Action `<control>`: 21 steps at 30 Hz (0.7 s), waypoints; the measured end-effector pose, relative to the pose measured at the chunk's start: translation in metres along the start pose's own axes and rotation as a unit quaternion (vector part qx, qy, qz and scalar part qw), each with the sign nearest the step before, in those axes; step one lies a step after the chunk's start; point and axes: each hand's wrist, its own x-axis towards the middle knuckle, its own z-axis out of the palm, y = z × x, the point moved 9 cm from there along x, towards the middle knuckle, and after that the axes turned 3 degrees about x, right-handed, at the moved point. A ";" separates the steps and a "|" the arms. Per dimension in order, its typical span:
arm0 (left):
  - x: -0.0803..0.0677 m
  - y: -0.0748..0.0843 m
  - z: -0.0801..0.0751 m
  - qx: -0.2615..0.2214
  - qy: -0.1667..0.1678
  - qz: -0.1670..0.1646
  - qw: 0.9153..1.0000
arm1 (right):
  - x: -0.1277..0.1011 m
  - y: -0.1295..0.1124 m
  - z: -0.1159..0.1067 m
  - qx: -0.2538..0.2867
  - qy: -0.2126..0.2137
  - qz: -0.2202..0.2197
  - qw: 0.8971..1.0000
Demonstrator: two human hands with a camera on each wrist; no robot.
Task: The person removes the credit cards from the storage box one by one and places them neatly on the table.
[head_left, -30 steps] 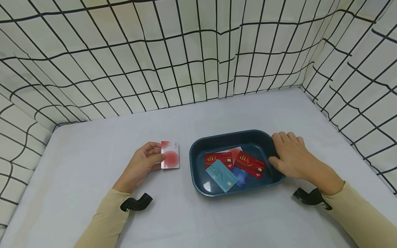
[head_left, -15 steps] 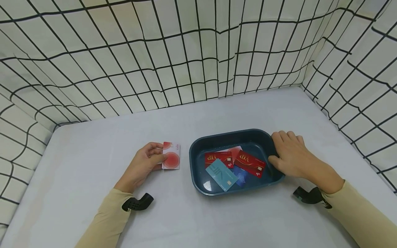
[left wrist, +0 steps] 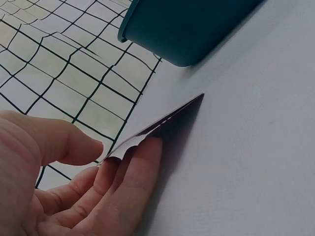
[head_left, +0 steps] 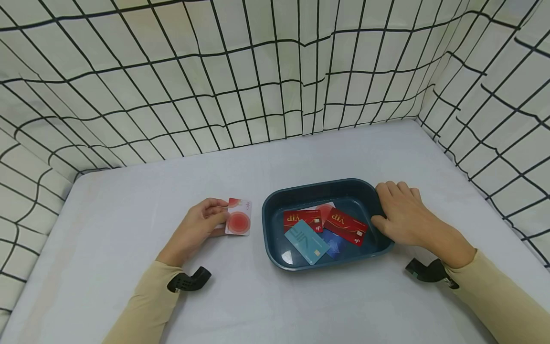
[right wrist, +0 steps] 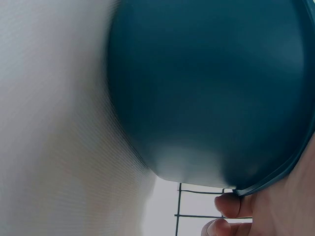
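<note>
Shifted slightly closer to the dark blue tray (head_left: 275,241) since a second ago, a red-and-white card (head_left: 238,222) pinched in the person's left hand (head_left: 197,227), over the white bench (head_left: 129,215), right hand (head_left: 404,217) gripping the tray's right end, red cards (head_left: 347,228) and blue cards (head_left: 307,242) inside.

The held card (head_left: 238,221) is white, printed with a coral-red circle and a red patch in its upper left corner. The tray (head_left: 318,195) is dark teal-blue. Of the cards in it, 2 red cards (head_left: 345,227) bear gold-toned "VIP" lettering, the pale blue card (head_left: 307,241) has darker blue-grey letters, the deep blue card (head_left: 335,244) is partly hidden, and the whitish card (head_left: 325,209) shows a pinkish-red patch. The tabletop (head_left: 343,306) is plain white; the backdrop (head_left: 266,62) is off-white with a black grid. Both sleeves (head_left: 139,303) are beige, the wrist cameras (head_left: 189,280) black.
</note>
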 end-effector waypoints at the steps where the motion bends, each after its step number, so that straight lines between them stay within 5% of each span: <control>1: 0.000 0.000 0.000 0.005 -0.002 -0.001 1.000 | 0.000 0.000 0.000 0.000 0.000 -0.001 1.000; 21: -0.009 0.000 -0.017 0.095 -0.023 -0.019 0.995 | 0.000 0.000 0.001 0.002 -0.002 0.000 1.000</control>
